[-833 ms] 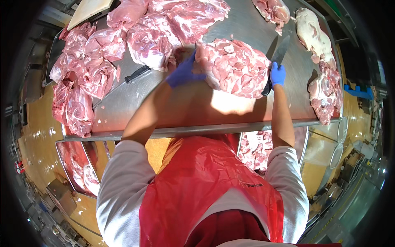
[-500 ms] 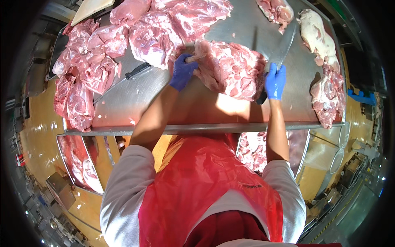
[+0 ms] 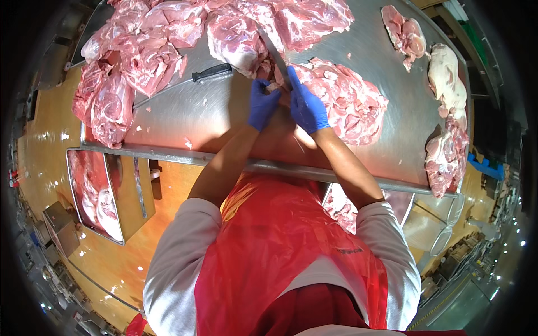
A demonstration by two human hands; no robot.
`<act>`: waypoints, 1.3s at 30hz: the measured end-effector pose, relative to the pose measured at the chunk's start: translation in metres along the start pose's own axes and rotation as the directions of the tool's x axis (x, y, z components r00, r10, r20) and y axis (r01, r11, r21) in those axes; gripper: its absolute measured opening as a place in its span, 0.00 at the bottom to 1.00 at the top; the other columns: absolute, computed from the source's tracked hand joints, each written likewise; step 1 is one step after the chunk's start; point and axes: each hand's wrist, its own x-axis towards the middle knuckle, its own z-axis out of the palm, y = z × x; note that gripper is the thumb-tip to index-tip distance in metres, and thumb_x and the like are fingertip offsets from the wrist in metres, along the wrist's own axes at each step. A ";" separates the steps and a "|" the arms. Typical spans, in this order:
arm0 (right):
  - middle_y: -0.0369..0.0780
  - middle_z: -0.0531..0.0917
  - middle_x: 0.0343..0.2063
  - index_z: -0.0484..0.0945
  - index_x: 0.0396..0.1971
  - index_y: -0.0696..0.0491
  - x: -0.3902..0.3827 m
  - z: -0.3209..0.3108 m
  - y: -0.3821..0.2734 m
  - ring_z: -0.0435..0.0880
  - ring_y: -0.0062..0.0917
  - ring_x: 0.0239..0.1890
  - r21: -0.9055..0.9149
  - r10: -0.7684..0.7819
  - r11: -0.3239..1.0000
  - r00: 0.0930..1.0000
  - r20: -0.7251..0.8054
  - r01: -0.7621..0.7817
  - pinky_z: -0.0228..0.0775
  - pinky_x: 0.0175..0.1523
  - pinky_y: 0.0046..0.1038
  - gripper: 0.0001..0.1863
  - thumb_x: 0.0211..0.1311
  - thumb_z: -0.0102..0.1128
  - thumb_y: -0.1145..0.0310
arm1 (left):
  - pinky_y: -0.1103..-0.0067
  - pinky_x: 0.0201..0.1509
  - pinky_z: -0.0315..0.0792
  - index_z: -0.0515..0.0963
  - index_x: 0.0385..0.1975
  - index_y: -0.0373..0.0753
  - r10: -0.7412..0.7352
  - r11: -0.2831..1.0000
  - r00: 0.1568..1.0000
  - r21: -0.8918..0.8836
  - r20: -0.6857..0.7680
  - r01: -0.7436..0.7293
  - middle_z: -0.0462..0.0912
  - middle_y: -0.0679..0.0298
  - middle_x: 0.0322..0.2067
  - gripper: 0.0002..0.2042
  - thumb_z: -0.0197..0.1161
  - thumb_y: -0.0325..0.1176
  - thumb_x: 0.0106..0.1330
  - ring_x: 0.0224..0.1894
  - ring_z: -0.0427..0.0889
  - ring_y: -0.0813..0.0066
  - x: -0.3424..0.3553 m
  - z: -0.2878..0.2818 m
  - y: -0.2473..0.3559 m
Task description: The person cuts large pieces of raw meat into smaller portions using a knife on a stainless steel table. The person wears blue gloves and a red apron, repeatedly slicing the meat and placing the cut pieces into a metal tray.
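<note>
Just above the table's middle, my left hand (image 3: 263, 105) is curled on the end of a trimmed pink piece of meat (image 3: 352, 106). My right hand (image 3: 308, 106), also in a blue glove, grips a large knife (image 3: 272, 47) whose blade points up and left over that end and the pale-pink cut (image 3: 232, 42) behind it. A second, black-handled knife (image 3: 210, 73) lies on the steel tabletop to the left. My fingertips partly hide what they touch.
Raw cuts (image 3: 109, 106) crowd the table's left and back. A pale skinned-side piece (image 3: 445, 78) and more meat (image 3: 445, 157) line the right side. The steel front rim (image 3: 263, 168) runs before me; a steel tub of meat (image 3: 92, 190) stands below left.
The knife in my right hand swung from the meat's right side to its left end, beside my left hand. The view shifted, so the table's contents appear displaced.
</note>
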 end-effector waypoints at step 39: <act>0.48 0.75 0.49 0.62 0.63 0.54 -0.073 -0.030 -0.079 0.72 0.37 0.55 0.925 0.554 -0.195 0.742 0.378 -0.326 0.64 0.60 0.33 0.28 0.63 0.55 0.71 | 0.76 0.45 0.77 0.71 0.46 0.36 0.408 0.912 0.571 -0.340 0.712 -0.227 0.75 0.61 0.39 0.13 0.57 0.20 0.61 0.39 0.76 0.74 -0.053 0.163 0.196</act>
